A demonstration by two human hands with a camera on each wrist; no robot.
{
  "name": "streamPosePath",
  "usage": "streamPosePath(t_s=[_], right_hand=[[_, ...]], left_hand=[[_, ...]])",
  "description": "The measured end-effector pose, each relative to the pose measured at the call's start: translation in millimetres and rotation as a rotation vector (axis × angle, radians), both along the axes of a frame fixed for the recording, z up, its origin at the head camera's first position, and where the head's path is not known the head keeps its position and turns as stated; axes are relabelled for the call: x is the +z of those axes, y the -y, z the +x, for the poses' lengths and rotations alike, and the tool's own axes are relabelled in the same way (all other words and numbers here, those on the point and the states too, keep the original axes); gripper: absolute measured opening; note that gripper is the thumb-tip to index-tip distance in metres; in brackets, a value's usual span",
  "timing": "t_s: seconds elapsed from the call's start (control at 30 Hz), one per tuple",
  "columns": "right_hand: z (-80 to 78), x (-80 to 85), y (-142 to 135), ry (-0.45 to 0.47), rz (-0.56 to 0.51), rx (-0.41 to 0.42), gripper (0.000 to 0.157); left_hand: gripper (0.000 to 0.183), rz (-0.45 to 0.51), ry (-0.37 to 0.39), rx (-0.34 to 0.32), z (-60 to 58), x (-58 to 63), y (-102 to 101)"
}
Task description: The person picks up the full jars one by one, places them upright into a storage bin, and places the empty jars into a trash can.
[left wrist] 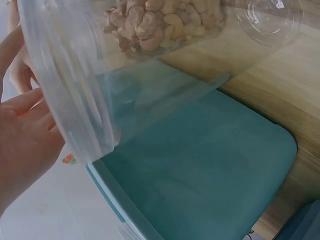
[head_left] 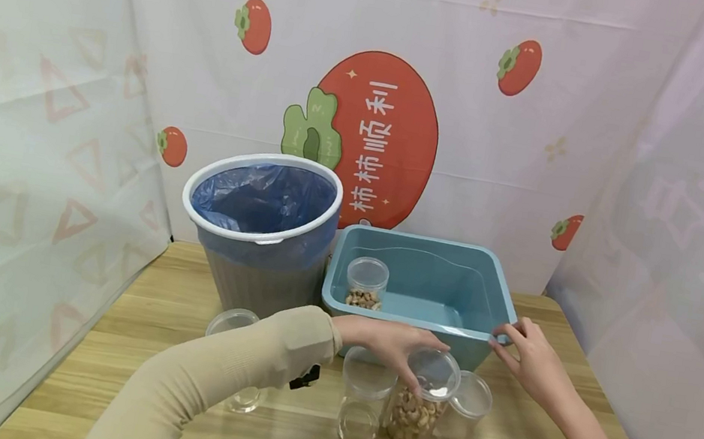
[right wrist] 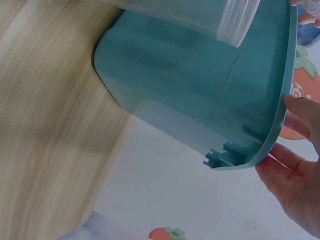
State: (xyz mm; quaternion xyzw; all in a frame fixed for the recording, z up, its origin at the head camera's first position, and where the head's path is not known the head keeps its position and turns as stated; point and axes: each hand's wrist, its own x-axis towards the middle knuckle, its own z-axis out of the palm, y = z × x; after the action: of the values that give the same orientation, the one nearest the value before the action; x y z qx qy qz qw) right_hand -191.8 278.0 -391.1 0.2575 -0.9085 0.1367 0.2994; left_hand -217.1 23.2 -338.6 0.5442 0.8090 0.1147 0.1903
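Observation:
My left hand (head_left: pixel 390 343) reaches over the lidded clear jar of cashews (head_left: pixel 414 420), thumb and fingers spread on opposite sides of its lid. In the left wrist view an empty-looking clear jar (left wrist: pixel 75 95) stands in front of the fingers and hides part of them. At the teal bin's near right corner, my right hand (head_left: pixel 532 356) pinches the rim between thumb and fingers. The teal bin (right wrist: pixel 175 75) sits on the table. Inside its left end stands a small clear jar (head_left: pixel 367 275) with nuts in the bottom.
An empty-looking tall jar (head_left: pixel 362 403) is left of the cashews, and a shorter jar (head_left: pixel 464 412) right. Another clear jar (head_left: pixel 233 320) is partly behind my left sleeve. A trash can with a blue liner (head_left: pixel 261 236) stands left of the bin. Printed curtains (head_left: pixel 460 137) enclose the table.

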Motion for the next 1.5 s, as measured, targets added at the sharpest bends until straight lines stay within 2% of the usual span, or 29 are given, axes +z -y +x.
streamPosePath(t_s=[0.27, 0.4, 0.5, 0.63, 0.87, 1.1, 1.3, 1.33, 1.47, 1.5], right_hand=[[-1.9, -0.7, 0.3, -0.010, -0.008, 0.009, 0.020], [-2.3, -0.5, 0.4, -0.015, -0.014, 0.013, 0.021], [-2.8, -0.3, 0.4, -0.018, -0.019, 0.014, 0.024], [-2.2, -1.0, -1.3, -0.018, -0.020, 0.021, 0.012], [-0.9, -0.8, -3.6, -0.015, -0.011, 0.015, 0.013], [-1.8, -0.6, -3.5, -0.016, -0.009, 0.019, 0.012], [-3.1, -2.0, -3.0, -0.043, -0.023, 0.043, 0.036], [-3.3, -2.2, -2.8, -0.043, -0.022, 0.043, 0.035], [-2.9, -3.1, -1.9, -0.037, -0.015, 0.033, 0.012], [-2.6, -3.2, -1.7, -0.034, -0.012, 0.029, 0.014]], left_hand=[[0.076, 0.046, -0.072, 0.019, -0.6, -2.7, -6.0], [0.072, 0.098, -0.076, 0.021, -4.2, 1.1, -6.0], [0.070, 0.136, -0.020, 0.056, -9.3, 7.5, -2.1], [0.070, 0.179, 0.044, 0.110, -15.0, 17.2, 5.1], [0.064, 0.275, 0.007, 0.182, -19.0, 33.6, 11.6], [0.067, 0.357, -0.009, 0.251, -19.4, 52.2, 17.4], [0.068, 0.417, -0.001, 0.300, -18.8, 71.5, 25.9], [0.067, 0.431, 0.001, 0.304, -18.5, 74.9, 27.9], [0.067, 0.495, 0.017, 0.331, -18.7, 87.1, 35.9], [0.067, 0.510, 0.021, 0.342, -19.0, 90.0, 37.5]])
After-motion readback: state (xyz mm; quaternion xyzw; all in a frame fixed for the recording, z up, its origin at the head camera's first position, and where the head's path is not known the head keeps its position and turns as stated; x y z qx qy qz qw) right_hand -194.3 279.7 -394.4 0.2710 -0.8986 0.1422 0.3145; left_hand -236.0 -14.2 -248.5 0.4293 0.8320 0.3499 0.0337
